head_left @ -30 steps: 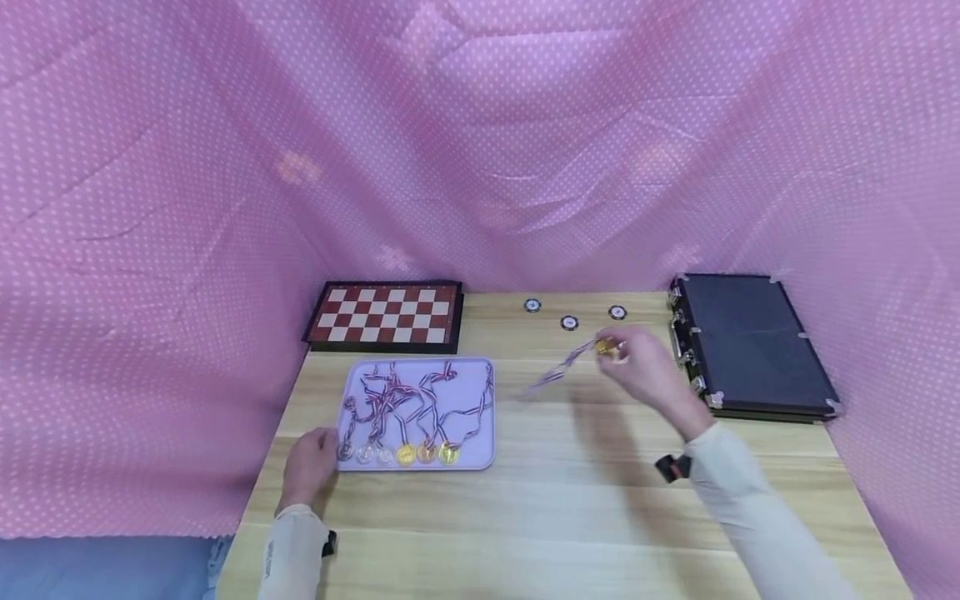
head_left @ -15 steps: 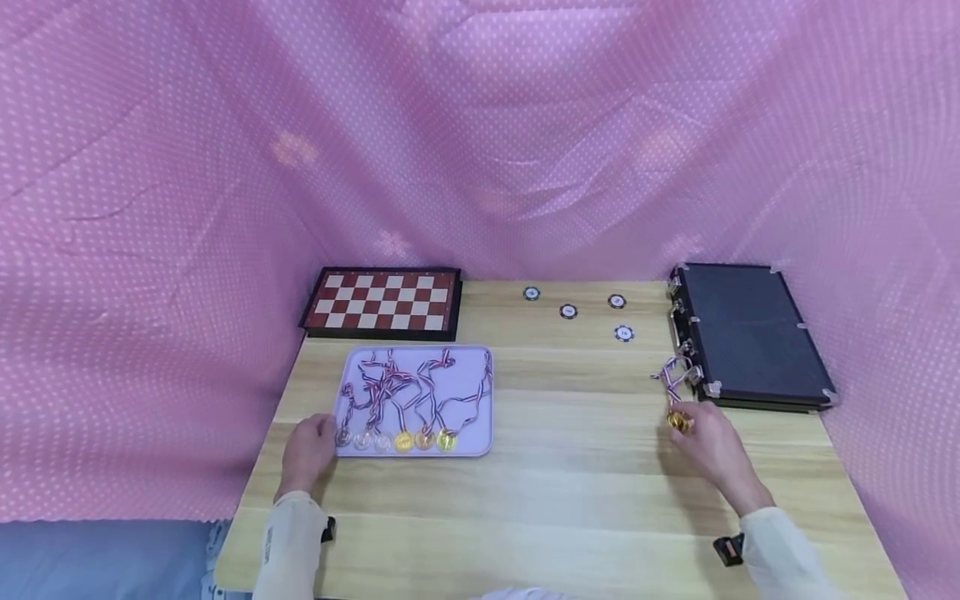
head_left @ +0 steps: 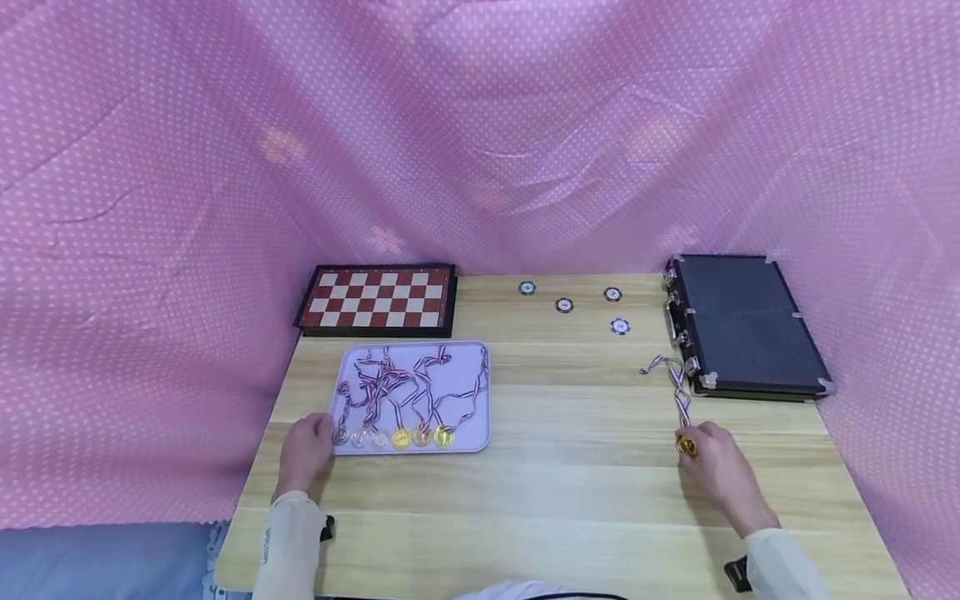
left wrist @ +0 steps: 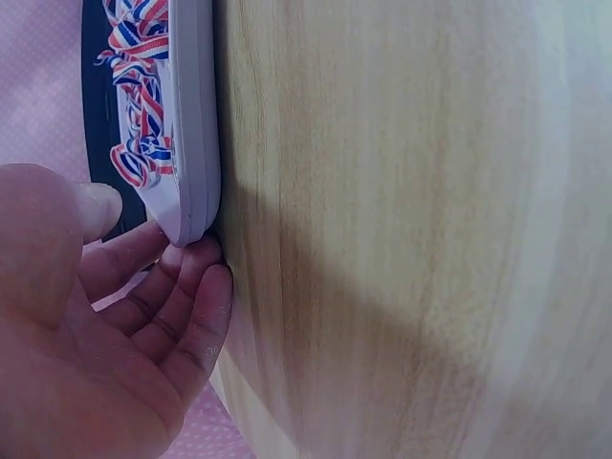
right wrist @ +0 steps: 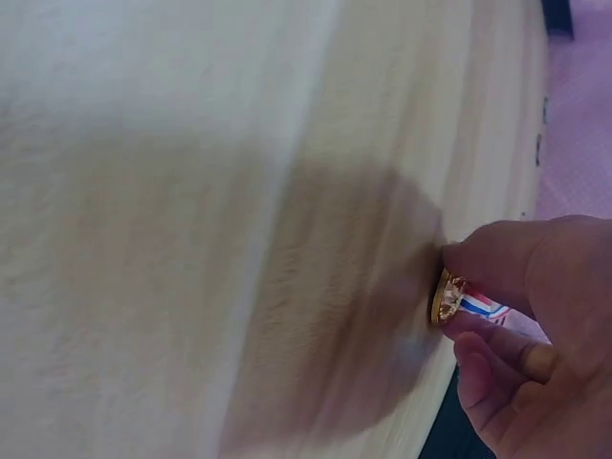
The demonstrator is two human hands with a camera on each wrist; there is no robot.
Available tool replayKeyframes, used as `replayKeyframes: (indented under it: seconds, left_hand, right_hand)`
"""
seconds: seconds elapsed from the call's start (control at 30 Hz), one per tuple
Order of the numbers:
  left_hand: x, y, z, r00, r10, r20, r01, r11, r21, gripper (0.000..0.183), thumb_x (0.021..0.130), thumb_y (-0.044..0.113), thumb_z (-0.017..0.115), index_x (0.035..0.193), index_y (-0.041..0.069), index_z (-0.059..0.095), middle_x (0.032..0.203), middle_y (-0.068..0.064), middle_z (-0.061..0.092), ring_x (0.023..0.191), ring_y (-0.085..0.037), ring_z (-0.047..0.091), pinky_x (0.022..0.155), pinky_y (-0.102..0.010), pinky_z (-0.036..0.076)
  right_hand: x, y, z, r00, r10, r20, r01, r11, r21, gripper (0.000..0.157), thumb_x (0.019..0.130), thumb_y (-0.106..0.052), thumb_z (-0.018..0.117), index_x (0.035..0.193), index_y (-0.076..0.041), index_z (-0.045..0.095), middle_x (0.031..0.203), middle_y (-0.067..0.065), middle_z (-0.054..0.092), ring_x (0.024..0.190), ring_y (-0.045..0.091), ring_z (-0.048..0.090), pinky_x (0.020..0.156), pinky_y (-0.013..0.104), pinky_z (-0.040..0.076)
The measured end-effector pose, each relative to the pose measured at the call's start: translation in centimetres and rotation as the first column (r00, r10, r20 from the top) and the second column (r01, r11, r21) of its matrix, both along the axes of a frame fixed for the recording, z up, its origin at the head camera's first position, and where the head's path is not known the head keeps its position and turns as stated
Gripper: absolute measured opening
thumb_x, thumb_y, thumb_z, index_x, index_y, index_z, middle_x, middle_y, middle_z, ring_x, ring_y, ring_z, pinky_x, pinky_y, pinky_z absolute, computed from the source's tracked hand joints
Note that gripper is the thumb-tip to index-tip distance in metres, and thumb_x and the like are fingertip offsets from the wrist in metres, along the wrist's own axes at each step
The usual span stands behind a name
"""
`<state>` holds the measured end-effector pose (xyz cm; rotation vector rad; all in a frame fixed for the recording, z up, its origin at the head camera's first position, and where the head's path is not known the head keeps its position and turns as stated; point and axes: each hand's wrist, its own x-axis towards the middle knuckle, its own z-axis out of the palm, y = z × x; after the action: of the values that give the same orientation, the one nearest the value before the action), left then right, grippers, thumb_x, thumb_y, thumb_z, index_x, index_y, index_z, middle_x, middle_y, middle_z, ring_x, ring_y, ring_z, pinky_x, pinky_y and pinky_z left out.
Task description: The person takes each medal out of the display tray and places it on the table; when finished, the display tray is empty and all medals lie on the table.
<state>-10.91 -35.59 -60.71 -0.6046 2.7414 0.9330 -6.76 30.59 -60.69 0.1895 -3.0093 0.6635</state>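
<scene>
My right hand (head_left: 723, 471) pinches a gold medal (head_left: 686, 446) between thumb and fingers at the right of the table. Its striped ribbon (head_left: 678, 387) trails away toward the black case. In the right wrist view the medal (right wrist: 447, 298) is tilted on edge, close over the wood. My left hand (head_left: 306, 454) holds the near left side of a pale lilac tray (head_left: 486, 400), thumb at the rim and fingers curled against the corner. Along the tray's near side lies a row of several medals (head_left: 401, 438), silver, gold and bronze-coloured, their tangled ribbons (head_left: 386, 379) spread behind them.
A red and white chessboard (head_left: 378, 298) sits behind the tray. Several poker chips (head_left: 564, 305) lie at the back of the table (head_left: 570, 500). A black case (head_left: 742, 321) with metal latches stands at the back right. Pink dotted cloth (head_left: 495, 150) surrounds the table.
My right hand has carried the gold medal right and nearer to me, its ribbon now stretching out by the case. A poker chip formerly behind that hand shows. My left hand stays at the tray.
</scene>
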Motion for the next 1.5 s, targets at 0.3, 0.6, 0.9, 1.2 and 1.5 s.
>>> replayKeyframes:
  seconds: [0.3, 0.6, 0.9, 1.2, 1.5]
  left_hand:
    - [0.9, -0.7, -0.2, 0.999, 0.032, 0.012, -0.032, 0.999, 0.017, 0.054, 0.104, 0.043, 0.032, 0.138, 0.005, 0.050, 0.130, -0.023, 0.058, 0.117, -0.038, 0.055, 0.102, -0.058, 0.043]
    - [0.2, -0.7, -0.1, 1.000, 0.030, 0.003, -0.030, 0.999, 0.036, 0.056, 0.104, 0.046, 0.031, 0.139, 0.006, 0.049, 0.131, -0.021, 0.058, 0.117, -0.038, 0.055, 0.103, -0.057, 0.042]
    - [-0.8, -0.5, -0.2, 1.000, 0.022, -0.016, -0.021, 0.999, 0.049, 0.054, 0.104, 0.043, 0.031, 0.140, 0.006, 0.048, 0.129, -0.020, 0.058, 0.112, -0.035, 0.056, 0.101, -0.056, 0.044]
    - [-1.0, 0.0, -0.2, 0.998, 0.001, -0.058, 0.001, 0.999, 0.034, 0.049, 0.105, 0.037, 0.034, 0.137, 0.005, 0.052, 0.132, -0.022, 0.058, 0.119, -0.040, 0.055, 0.106, -0.057, 0.041]
    - [-0.1, -0.4, -0.5, 0.998, -0.011, -0.058, 0.012, 1.000, 0.017, 0.048, 0.105, 0.035, 0.033, 0.136, 0.003, 0.052, 0.134, -0.024, 0.057, 0.122, -0.043, 0.053, 0.108, -0.058, 0.039]
  right_hand:
    - [0.5, -1.3, 0.2, 0.999, -0.027, 0.018, 0.027, 0.999, 0.022, 0.039, 0.077, -0.004, 0.075, 0.115, 0.000, 0.067, 0.107, 0.025, 0.062, 0.094, 0.041, 0.059, 0.080, 0.058, 0.053]
    - [-2.5, -11.2, 2.1, 0.999, -0.017, -0.032, 0.013, 0.991, -0.132, 0.031, 0.093, -0.018, 0.065, 0.121, -0.005, 0.064, 0.112, 0.014, 0.061, 0.103, 0.030, 0.058, 0.087, 0.050, 0.054]
    - [-6.1, -27.5, 2.8, 0.963, 0.258, 0.075, -0.239, 0.951, -0.195, 0.028, 0.093, -0.018, 0.061, 0.121, -0.013, 0.066, 0.107, 0.005, 0.069, 0.098, 0.020, 0.065, 0.086, 0.036, 0.057]
    - [-7.0, -34.8, 1.0, 0.909, 0.402, 0.108, -0.409, 0.912, 0.045, 0.019, 0.089, -0.022, 0.068, 0.107, -0.019, 0.071, 0.086, 0.000, 0.067, 0.074, 0.015, 0.059, 0.057, 0.027, 0.048]
    - [-6.6, -36.2, 0.5, 0.886, 0.442, 0.141, -0.459, 0.877, 0.139, 0.021, 0.084, -0.031, 0.075, 0.102, -0.020, 0.074, 0.094, 0.005, 0.062, 0.083, 0.020, 0.059, 0.066, 0.033, 0.054]
